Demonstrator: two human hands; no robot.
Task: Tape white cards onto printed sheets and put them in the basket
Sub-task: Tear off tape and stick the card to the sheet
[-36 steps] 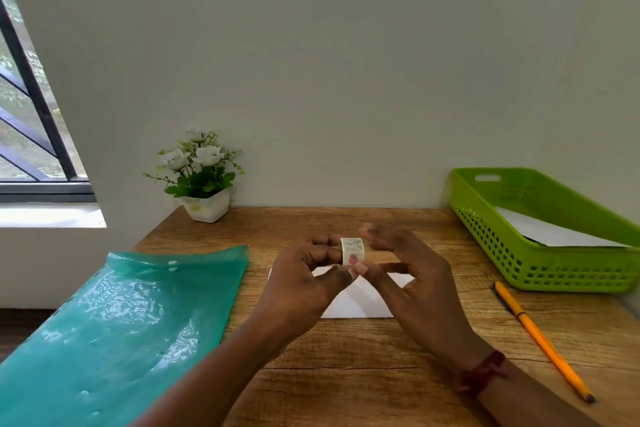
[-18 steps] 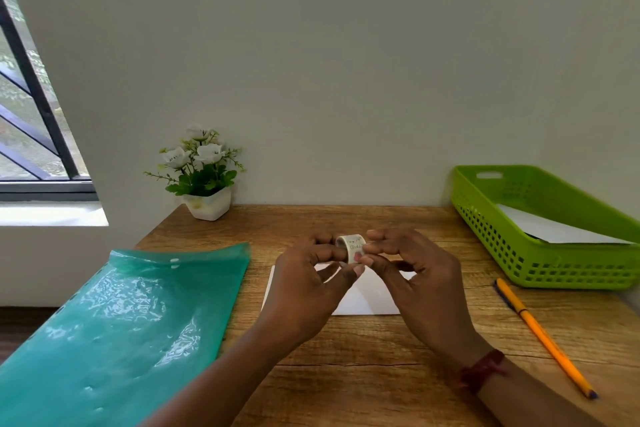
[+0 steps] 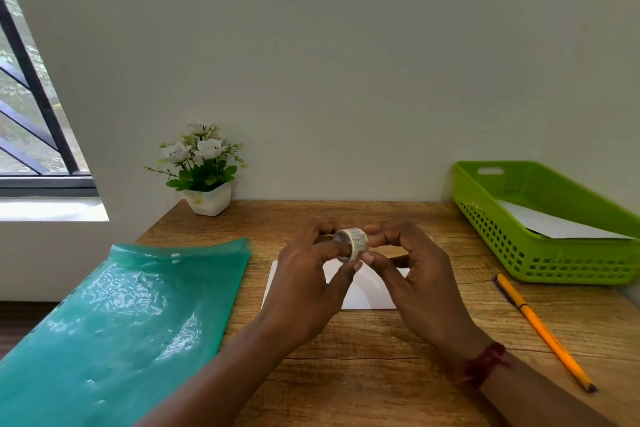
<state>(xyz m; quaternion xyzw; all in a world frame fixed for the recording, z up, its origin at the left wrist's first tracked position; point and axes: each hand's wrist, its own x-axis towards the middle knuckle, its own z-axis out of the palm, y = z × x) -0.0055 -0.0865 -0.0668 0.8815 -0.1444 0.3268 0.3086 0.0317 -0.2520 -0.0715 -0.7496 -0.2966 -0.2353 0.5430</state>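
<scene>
A barred window (image 3: 31,114) edges the far left, above a glossy teal plastic folder (image 3: 114,315) that lies on the left of the wooden bench (image 3: 346,374) and overhangs its near corner. Behind the folder, against the wall, stands a small white pot of white flowers (image 3: 204,177).

At centre, a person's two hands meet above the bench around a small roll of tape (image 3: 351,243). The left hand (image 3: 304,288) grips the roll, a finger pushed into its core and the thumb curled up beneath. The roll is pale cream, narrow, with a faint printed pattern on its outer band; it is held on its side, one open end turned toward the left. The right hand (image 3: 415,274) pinches the roll's near edge between thumb and forefinger, the other fingers curled loosely; a dark red thread band (image 3: 481,364) circles that wrist.

Under the hands, flat on the bench, lies a white sheet (image 3: 367,291), partly hidden by them.

To the right, a yellow pencil (image 3: 543,329) lies just beside a lime-green perforated basket (image 3: 540,253) at the bench's right edge, with white paper (image 3: 554,227) resting inside it.
</scene>
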